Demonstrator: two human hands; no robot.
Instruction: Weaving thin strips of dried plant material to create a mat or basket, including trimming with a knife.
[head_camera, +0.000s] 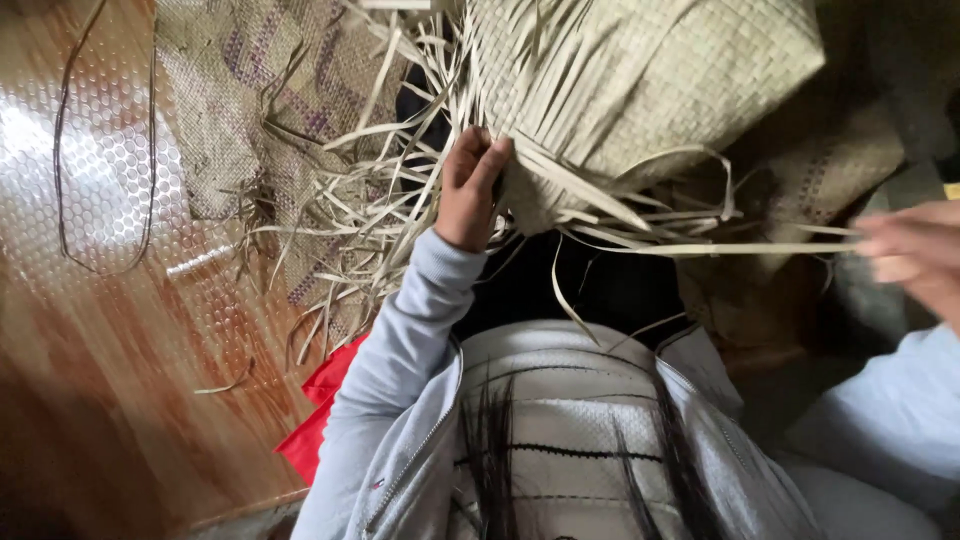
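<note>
From the head view, we saw the left hand (470, 190) pressed against the lower edge of a half-woven mat (640, 70), its fingers (490, 160) closed on the weave where the loose strips (380, 190) began. The mat lay across the lap, reaching up and away to the top of the frame, with pale unwoven strips fanning out to the left and below it.

The right hand (915, 250) was at the right edge, blurred, its fingers pinched on one long strip (720, 249) that ran nearly level from the mat's edge out to that hand, drawn taut. Both arms wore light grey sleeves (400, 350).

Beneath the loose strips, on the left, lay an older mat (230, 90) with faded purple bands, resting on a glossy wooden floor (90, 330). A thin dark cord (60, 170) looped on that floor, well apart from the hands. A red cloth (320, 410) showed beside the left elbow.
</note>
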